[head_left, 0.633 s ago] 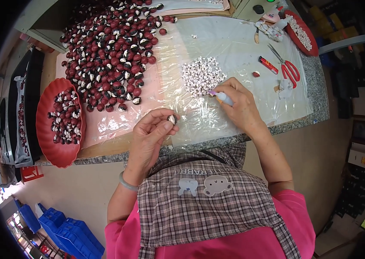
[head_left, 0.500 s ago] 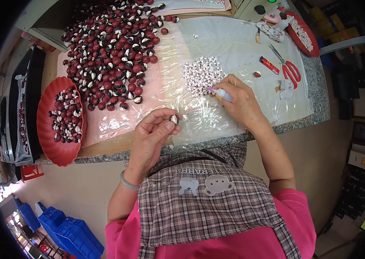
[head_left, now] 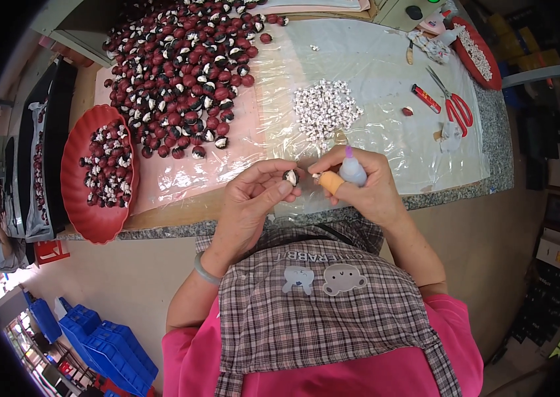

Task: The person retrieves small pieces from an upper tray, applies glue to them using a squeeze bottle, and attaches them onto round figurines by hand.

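Note:
In front of my apron, my left hand [head_left: 253, 198] pinches a small round ball [head_left: 290, 176], dark with a white patch, between thumb and fingertips. Close to its right, my right hand [head_left: 380, 192] grips a small translucent squeeze bottle [head_left: 353, 171] whose purple tip points up. An orange cover [head_left: 330, 182] wraps one digit of that hand. Between the same hand's fingertips shows a tiny white piece [head_left: 317, 177], facing the ball but apart from it. Just beyond the hands, a pile of small white pieces [head_left: 326, 109] lies on the plastic sheet [head_left: 386, 73].
A large heap of red, black and white balls [head_left: 187, 79] covers the far left. Beside it stands a red scalloped tray [head_left: 98, 221] with finished-looking balls. To the right lie red-handled scissors [head_left: 458, 109], a red tube [head_left: 426, 98], one loose ball [head_left: 407, 112] and another red tray [head_left: 491, 78].
My right hand has drawn back from the white pile toward my left hand, bringing a white piece. The bottle has swung from pointing left to tip up. My left hand keeps its ball.

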Demonstrator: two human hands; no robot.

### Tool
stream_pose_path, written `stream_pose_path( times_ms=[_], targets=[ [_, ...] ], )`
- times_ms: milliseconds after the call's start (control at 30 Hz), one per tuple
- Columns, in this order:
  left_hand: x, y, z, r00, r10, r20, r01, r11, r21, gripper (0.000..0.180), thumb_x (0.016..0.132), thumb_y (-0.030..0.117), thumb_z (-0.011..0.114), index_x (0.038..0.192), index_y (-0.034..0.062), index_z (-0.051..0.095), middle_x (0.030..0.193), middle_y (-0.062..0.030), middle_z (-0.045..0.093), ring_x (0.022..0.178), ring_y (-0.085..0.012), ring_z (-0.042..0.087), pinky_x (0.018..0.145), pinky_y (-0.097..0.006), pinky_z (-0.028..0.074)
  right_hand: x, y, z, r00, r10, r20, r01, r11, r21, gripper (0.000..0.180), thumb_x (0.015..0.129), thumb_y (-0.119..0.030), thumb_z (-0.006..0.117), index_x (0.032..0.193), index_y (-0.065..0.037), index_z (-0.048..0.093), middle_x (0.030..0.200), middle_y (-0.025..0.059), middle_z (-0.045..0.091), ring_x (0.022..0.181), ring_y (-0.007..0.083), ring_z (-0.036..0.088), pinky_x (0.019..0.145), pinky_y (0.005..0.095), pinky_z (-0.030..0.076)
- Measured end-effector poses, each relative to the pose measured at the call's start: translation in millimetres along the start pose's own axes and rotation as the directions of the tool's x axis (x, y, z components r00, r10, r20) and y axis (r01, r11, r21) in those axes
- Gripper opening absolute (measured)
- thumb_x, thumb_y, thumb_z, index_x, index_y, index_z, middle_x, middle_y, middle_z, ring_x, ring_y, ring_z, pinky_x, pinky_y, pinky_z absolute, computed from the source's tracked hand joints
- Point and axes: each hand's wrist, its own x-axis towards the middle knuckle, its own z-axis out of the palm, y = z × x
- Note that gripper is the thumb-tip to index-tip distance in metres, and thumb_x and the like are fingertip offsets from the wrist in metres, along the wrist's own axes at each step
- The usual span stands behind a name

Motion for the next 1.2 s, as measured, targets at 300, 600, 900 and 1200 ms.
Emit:
stream_pose_path(
  times_ms=[300, 600, 900, 1200],
  targets=[
    [-2.8, -2.3, -2.5, 0.999, 0.036, 0.006, -0.036, 0.991, 0.127, 0.028, 0.09, 0.004, 0.06, 0.118, -0.0018, 0.059, 0.103, -0.0075, 0.065, 0.086, -0.012, 0.062, 0.078, -0.024, 0.051, -0.6, 5.9, 11.8, 0.991, -0.121, -0.049, 0.104, 0.958, -0.268, 0.015, 0.076, -0.002, 0.065, 0.091, -0.001, 0.067, 0.08, 0.0078, 0.069, 0.071, 0.0094, 0.062, 0.062, 0.0254, 0.049],
    [-3.0, -0.8, 2.8, 0.99, 0.141, 0.017, -0.14, 0.953, 0.268, 0.027, 0.087, -0.001, 0.062, 0.114, -0.0023, 0.061, 0.105, -0.0079, 0.059, 0.088, -0.0126, 0.062, 0.078, -0.023, 0.053, -2.2, 10.1, 18.1, 0.969, -0.231, -0.084, 0.172, 0.881, -0.44, 0.012, 0.077, -0.005, 0.07, 0.087, -0.001, 0.066, 0.081, 0.0108, 0.068, 0.07, 0.0177, 0.066, 0.062, 0.028, 0.051],
    [-7.2, -0.7, 7.9, 0.966, 0.26, -0.001, -0.235, 0.876, 0.42, 0.027, 0.083, -0.006, 0.065, 0.109, -0.0015, 0.066, 0.101, -0.008, 0.058, 0.088, -0.0125, 0.062, 0.078, -0.023, 0.055, -8.0, 28.6, 29.4, 0.948, -0.279, -0.156, 0.212, 0.914, -0.346, 0.01, 0.079, -0.001, 0.07, 0.087, 0.0, 0.065, 0.08, 0.0101, 0.067, 0.07, 0.0184, 0.066, 0.061, 0.0281, 0.05],
    [-3.5, 32.1, -28.9, 0.894, 0.439, -0.087, -0.315, 0.756, 0.573, 0.026, 0.077, -0.011, 0.047, 0.098, -0.0006, 0.057, 0.106, -0.0065, 0.055, 0.086, -0.0122, 0.058, 0.066, -0.024, 0.05, -4.4, 20.5, 15.5, 0.985, -0.119, -0.123, 0.111, 0.991, -0.075, 0.024, 0.083, -0.003, 0.067, 0.107, -0.004, 0.065, 0.083, 0.0015, 0.061, 0.069, 0.0055, 0.055, 0.055, 0.019, 0.046]
  ],
)
